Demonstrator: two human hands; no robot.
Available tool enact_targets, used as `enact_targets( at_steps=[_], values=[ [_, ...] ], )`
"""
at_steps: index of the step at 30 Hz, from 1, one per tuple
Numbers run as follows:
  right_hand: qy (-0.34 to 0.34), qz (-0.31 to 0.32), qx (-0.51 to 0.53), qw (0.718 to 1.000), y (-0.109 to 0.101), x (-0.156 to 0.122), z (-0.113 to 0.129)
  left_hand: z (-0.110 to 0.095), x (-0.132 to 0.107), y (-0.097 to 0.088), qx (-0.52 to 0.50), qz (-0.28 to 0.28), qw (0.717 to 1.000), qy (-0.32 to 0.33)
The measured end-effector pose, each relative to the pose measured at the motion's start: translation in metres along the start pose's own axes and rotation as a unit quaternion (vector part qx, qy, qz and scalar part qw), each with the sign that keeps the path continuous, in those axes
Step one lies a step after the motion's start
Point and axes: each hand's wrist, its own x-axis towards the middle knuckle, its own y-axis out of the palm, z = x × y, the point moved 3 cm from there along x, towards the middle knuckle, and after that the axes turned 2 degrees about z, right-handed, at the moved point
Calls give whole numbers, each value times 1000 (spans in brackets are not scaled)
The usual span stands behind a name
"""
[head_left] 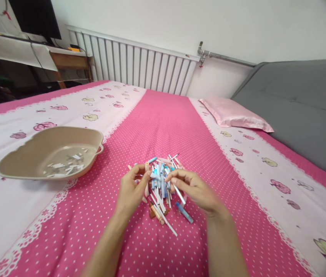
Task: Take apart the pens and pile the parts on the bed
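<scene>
A heap of slim blue, white, peach and brown tubes that look like pen parts [162, 181] lies on the pink dotted bedspread. At its left side my left hand [132, 188] is closed, thumb against fingers, on a peach tube [147, 167]; a pale blue piece [155, 176] is at its fingertips. My right hand [194, 188] pinches a slim white tube [179, 194] over the heap's right side. Just below that hand lies a separate blue tube [184, 212]. A long white strip [167, 223] and brown pieces [155, 211] are at the near edge.
A beige plastic basin [24, 161] with small white and grey pieces [65, 165] stands on the bed at left. A pink pillow [235, 112] lies at far right beside a grey headboard [298, 104]. Behind are a white radiator [134, 61] and a desk with a monitor [36, 19].
</scene>
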Motion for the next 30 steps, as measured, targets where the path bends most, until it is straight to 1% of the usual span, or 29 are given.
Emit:
enact_targets(
  at_steps=[2, 5, 9, 14, 17, 22, 26, 30],
  values=[
    [-5, -44, 51, 998, -5, 0, -3, 1, 0, 0, 23, 4, 1000, 9],
    [-31, -82, 118, 989, -9, 0, -3, 1, 1, 1, 58, 13, 998, 31],
    [-61, -155, 136, 976, -11, 0, 3, 2, 0, 2, 103, 21, 993, 55],
    [-122, -247, 96, 956, -11, -6, 16, 0, -3, 5, 157, 42, 981, 109],
    [-142, -298, 48, 943, -12, -11, 21, -2, -4, 6, 179, 49, 973, 135],
    [-175, -353, -27, 919, -11, -12, 22, -5, -4, 8, 194, 61, 967, 154],
    [-196, -401, -63, 893, -3, -12, 28, -6, -6, 11, 196, 73, 964, 165],
    [-220, -407, -78, 883, 4, -11, 32, -8, -8, 13, 195, 83, 962, 173]
  ],
)
